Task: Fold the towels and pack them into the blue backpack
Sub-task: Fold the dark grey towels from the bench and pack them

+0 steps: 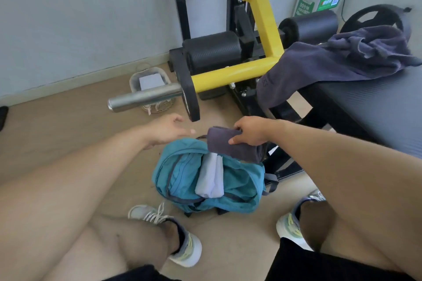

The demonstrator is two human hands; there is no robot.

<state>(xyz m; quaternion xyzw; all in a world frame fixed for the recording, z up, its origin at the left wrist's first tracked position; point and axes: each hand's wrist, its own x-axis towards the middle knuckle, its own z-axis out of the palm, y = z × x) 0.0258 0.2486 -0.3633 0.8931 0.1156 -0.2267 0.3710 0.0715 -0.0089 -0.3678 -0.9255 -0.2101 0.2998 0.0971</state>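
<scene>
Beige floor [68, 134] meets a grey wall, with a yellow-and-black gym machine [255, 52] at twelve o'clock. Centre frame, the blue backpack [237, 191] lies open, a pale towel [211, 179] poking from its mouth. The right hand [250, 131] pinches a folded dark towel [230, 143] at the opening. The left hand [167, 129] hovers at ten o'clock, fingers relaxed, holding nothing. Another dark towel [331, 66] sprawls on the bench [376, 107] at two o'clock.

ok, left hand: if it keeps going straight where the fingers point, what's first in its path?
Probably the folded dark towel gripped by the right hand above the blue backpack. The left hand is open, fingers pointing right towards it across a small gap. Depth is unclear, so it might pass just behind.
</scene>
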